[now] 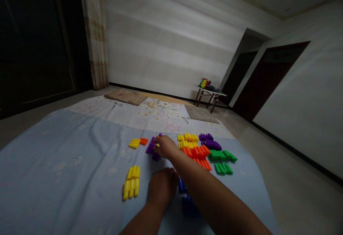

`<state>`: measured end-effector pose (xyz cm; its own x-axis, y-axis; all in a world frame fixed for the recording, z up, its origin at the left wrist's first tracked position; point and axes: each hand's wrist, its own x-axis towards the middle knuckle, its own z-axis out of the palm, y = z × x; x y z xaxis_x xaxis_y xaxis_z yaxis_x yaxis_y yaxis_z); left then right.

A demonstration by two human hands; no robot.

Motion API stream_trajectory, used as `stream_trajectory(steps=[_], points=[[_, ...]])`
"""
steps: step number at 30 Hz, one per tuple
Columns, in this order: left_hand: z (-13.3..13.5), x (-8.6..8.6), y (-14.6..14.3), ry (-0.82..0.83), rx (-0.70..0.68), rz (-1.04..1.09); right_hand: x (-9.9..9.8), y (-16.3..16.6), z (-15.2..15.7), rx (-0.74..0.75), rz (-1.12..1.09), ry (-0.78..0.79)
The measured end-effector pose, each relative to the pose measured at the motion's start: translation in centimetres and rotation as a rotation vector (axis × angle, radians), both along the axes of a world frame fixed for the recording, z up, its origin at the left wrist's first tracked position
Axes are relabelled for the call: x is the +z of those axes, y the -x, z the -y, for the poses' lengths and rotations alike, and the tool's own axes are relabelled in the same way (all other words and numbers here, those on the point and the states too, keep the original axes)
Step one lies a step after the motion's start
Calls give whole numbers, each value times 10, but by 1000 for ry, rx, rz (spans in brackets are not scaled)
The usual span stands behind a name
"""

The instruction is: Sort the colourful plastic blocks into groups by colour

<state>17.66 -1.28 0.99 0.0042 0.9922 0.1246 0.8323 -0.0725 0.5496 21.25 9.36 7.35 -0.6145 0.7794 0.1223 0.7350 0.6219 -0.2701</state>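
My right hand [166,146] reaches over the cloth with its fingers closed on purple plastic toy blocks [151,147]. A bit of yellow shows between those fingers. Nearer to me, my left hand [163,184] rests curled on the cloth under my right forearm; whatever its fingers hold, if anything, is hidden. Left of it lies a group of yellow tube-shaped blocks [132,183]. Farther back sits a small yellow group [134,143] touching an orange piece [144,141]. Dark blue blocks [190,206] are partly covered by my right forearm.
Right of my hands lie rows of yellow [190,137], orange [197,151], purple [211,144] and green [223,155] blocks. A floral cloth [88,163] covers the table, with boards [127,97] at its far edge. Beyond stands a small table [211,91] carrying a colourful bag.
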Motion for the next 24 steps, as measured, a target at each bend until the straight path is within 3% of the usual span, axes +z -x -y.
stream_trajectory(steps=[7,11,18,24], points=[[-4,-2,2,71,-16,57,-21,20,-9,-126,66,49],[-5,-2,3,65,-49,66,-16,14,-5,-106,24,58],[-6,3,6,3,43,305,7,-36,12,-39,-337,-30],[-14,-3,8,-89,108,667,4,-91,23,-14,-515,84]])
